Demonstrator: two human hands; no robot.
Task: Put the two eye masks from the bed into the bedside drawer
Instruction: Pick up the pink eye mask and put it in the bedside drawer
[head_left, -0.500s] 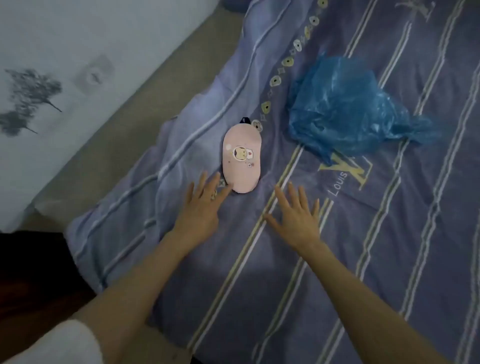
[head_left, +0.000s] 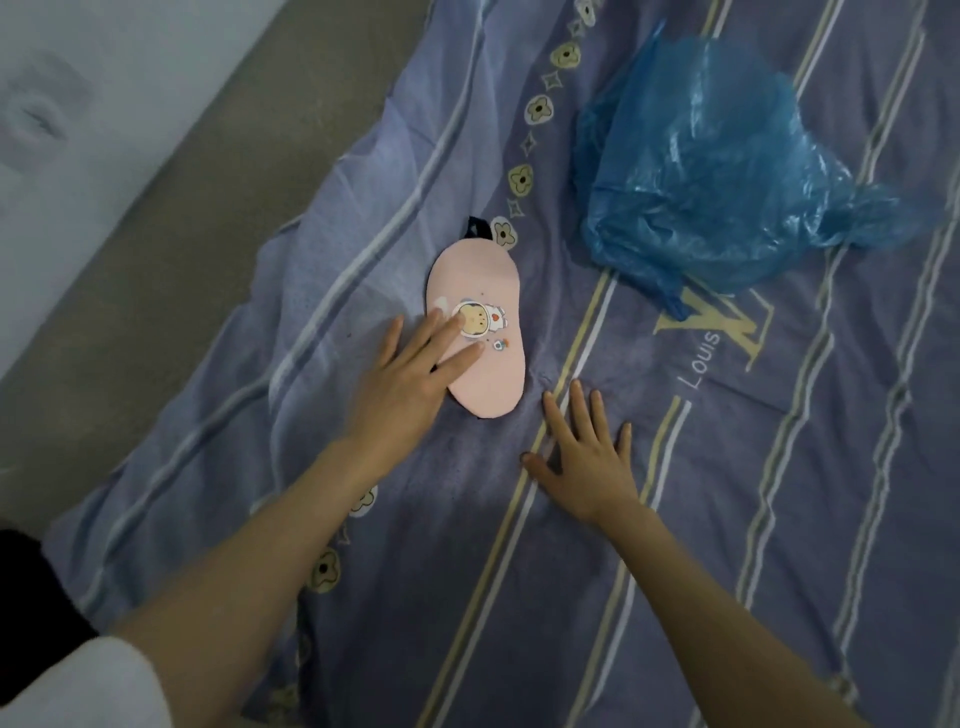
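Observation:
A pink eye mask (head_left: 485, 291) with a small cartoon figure and a dark strap at its far end lies flat on the purple striped bedsheet (head_left: 727, 493). My left hand (head_left: 410, 382) lies flat with spread fingers, its fingertips resting on the mask's left side. My right hand (head_left: 584, 454) rests open on the sheet just below and right of the mask, not touching it. Only one eye mask shows. No drawer is in view.
A crumpled blue plastic bag (head_left: 711, 171) lies on the sheet beyond the mask, to the right. The sheet's left edge meets a grey-brown mattress strip (head_left: 156, 223), with a pale wall (head_left: 78, 104) behind it.
My left hand has slid forward, and its fingertips are now on the pink mask. The view has drawn closer to the bed. My right hand stays flat on the sheet.

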